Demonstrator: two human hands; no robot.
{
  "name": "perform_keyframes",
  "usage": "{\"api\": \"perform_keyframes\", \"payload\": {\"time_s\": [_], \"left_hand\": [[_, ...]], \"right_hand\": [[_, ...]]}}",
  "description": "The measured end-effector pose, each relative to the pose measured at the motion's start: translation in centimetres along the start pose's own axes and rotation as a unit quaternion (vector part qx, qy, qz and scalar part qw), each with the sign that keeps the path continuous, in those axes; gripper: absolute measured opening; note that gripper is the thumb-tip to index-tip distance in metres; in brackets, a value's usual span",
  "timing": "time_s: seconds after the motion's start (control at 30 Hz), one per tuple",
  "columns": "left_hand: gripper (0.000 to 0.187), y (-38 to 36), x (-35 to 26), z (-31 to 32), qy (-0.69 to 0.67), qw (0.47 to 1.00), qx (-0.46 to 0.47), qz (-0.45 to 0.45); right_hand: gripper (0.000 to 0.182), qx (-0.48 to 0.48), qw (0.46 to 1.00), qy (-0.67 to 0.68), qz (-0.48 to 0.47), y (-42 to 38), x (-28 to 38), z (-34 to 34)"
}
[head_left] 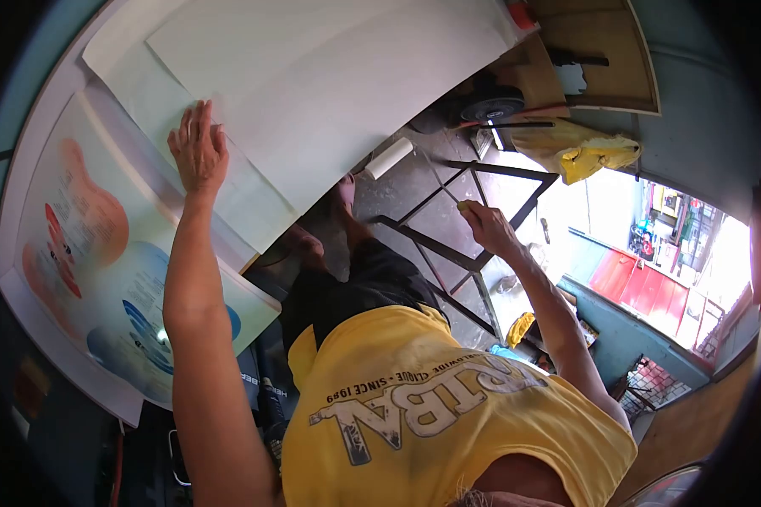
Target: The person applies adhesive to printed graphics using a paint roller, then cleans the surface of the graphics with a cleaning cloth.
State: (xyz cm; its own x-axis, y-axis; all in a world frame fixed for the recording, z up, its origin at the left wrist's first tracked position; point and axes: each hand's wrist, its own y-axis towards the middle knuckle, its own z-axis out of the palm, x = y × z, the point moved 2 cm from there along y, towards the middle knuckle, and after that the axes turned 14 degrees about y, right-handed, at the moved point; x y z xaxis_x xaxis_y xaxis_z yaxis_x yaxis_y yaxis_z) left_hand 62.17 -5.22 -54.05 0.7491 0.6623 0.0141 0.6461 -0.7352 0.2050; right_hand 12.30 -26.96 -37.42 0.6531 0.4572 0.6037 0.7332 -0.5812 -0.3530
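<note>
My left hand (pixel 199 152) lies flat with its fingers stretched out on a pale white sheet (pixel 313 93), near the sheet's left edge. In my right hand (pixel 492 226) is the handle of a paint roller, its fingers wrapped round it. The white roller sleeve (pixel 389 158) hangs at the near edge of the sheet, above the floor, at the end of a thin metal rod. Beside my left forearm lies a printed panel (pixel 152 279) with orange and blue shapes and small text.
A dark metal frame (pixel 431 241) stands on the grey floor below my right hand. A yellow bag (pixel 596 156) hangs or lies farther right, near a round black weight-like object (pixel 490 106). Wooden panels (pixel 609 59) lean at the upper right. A bright opening with red panels (pixel 643 287) is at the right.
</note>
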Motion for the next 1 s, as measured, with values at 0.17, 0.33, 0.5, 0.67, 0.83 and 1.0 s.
{"api": "perform_keyframes", "payload": {"time_s": [0.17, 0.33, 0.5, 0.67, 0.83, 1.0], "left_hand": [[0.053, -0.1, 0.1, -0.3, -0.011, 1.000, -0.021, -0.002], [0.051, 0.0, 0.1, -0.2, -0.018, 0.999, -0.032, -0.005], [0.053, -0.2, 0.0, -0.1, -0.023, 0.999, -0.043, -0.001], [0.057, -0.2, 0.1, 0.1, -0.002, 0.999, -0.034, -0.003], [0.059, -0.2, 0.0, 0.1, 0.001, 1.000, -0.030, -0.008], [0.061, -0.2, 0.1, 0.1, -0.003, 1.000, -0.031, -0.001]], "right_hand": [[0.017, -0.050, 0.997, 0.021, -0.051, 7.7, 7.7, 1.1], [0.019, -0.035, 0.995, 0.030, -0.090, 18.0, 11.3, 5.1], [0.022, -0.048, 0.990, 0.034, -0.130, 20.7, 12.1, 6.8], [0.022, -0.048, 0.991, 0.008, -0.123, 17.4, 9.4, 7.5], [0.011, -0.018, 0.997, -0.008, -0.068, 7.0, 4.9, 6.6], [0.013, -0.010, 0.999, 0.003, -0.049, -1.2, 3.6, 4.7]]}}
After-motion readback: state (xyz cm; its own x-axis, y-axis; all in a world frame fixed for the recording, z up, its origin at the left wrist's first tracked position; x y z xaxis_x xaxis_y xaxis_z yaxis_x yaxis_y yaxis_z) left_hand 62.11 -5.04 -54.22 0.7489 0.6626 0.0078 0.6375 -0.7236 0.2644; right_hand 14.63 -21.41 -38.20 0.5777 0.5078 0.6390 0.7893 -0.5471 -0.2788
